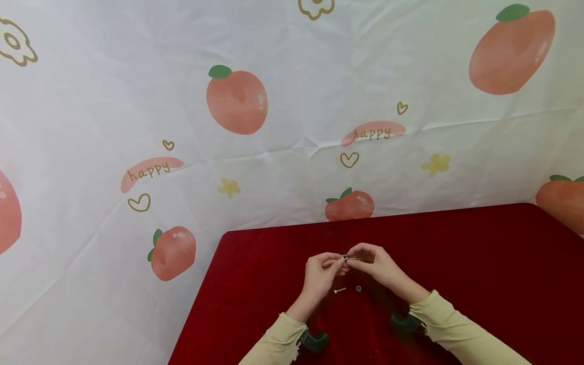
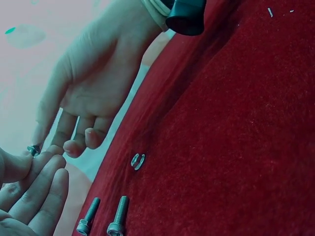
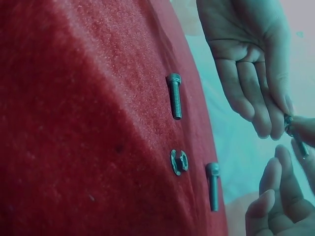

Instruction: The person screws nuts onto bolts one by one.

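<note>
In front of me my left hand point(image 1: 320, 274) and right hand point(image 1: 380, 266) meet fingertip to fingertip above the red cloth. Between them is a small metal bolt point(image 3: 302, 147), its shaft pointing toward my right side. My left thumb and forefinger pinch the end with a small dark metal piece point(image 3: 288, 121); whether this is the bolt's head or a nut I cannot tell. The right thumb and forefinger pinch the bolt close beside it, partly covering it. My other fingers are loosely bent. Below the hands lie a socket-head bolt point(image 3: 174, 96) and a second bolt point(image 3: 213, 187).
Near the two bolts, a washer and nut point(image 3: 179, 162) lie together on the red cloth point(image 1: 255, 284) of the table. Dark wrist straps point(image 1: 315, 340) sit at both sleeves. Behind the table hangs a white curtain point(image 1: 283, 192) printed with fruit.
</note>
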A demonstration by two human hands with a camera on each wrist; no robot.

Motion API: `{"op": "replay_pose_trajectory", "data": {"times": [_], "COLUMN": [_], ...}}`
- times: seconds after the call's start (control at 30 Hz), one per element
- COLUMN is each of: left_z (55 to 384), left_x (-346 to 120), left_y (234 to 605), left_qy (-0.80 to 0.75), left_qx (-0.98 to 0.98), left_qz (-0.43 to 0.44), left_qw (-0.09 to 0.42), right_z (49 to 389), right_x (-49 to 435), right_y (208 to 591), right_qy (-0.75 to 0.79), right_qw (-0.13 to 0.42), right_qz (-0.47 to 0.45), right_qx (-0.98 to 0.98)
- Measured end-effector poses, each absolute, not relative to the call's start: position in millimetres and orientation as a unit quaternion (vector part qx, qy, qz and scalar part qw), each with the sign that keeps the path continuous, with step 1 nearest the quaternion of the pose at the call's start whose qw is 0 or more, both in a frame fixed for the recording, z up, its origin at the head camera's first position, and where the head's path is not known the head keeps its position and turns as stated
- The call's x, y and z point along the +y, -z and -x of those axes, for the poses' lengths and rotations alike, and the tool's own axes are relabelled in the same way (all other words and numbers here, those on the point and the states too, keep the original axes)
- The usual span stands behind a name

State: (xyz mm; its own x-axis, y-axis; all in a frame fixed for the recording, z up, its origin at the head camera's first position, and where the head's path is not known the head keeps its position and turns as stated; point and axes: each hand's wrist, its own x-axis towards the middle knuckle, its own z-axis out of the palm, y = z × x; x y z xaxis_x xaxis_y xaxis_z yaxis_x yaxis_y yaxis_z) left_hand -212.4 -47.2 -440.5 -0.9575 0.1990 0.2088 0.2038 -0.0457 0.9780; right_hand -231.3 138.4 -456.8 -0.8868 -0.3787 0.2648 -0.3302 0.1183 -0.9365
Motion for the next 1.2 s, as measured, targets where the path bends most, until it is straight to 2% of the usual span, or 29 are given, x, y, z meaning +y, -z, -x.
{"op": "replay_pose_trajectory", "data": {"times": [0.13, 0.27, 0.6, 1.0, 1.2], "left_z": [209.6, 218.3, 202.3, 203.8, 203.4], "left_x": [-47.8, -47.6, -47.1, -48.9, -49.6], "left_y": [437.9, 451.0, 425.3, 428.6, 428.1], "left_qy": [0.705, 0.707, 0.708, 0.709, 0.703], "left_qx": [-0.693, -0.690, -0.690, -0.689, -0.694], "left_qz": [0.154, 0.155, 0.149, 0.152, 0.157], "left_qw": [0.006, 0.008, 0.002, -0.001, 0.005], "right_z": [233.2, 233.5, 232.2, 231.3, 230.1], "right_x": [137.4, 137.0, 137.0, 136.1, 134.7], "right_y": [458.4, 457.6, 458.5, 458.5, 456.2], "right_qy": [0.607, 0.598, 0.596, 0.615, 0.606], "right_qw": [0.015, 0.016, 0.013, 0.002, 0.008], "right_qz": [0.234, 0.210, 0.220, 0.252, 0.223], "right_qx": [0.760, 0.774, 0.772, 0.748, 0.764]}}
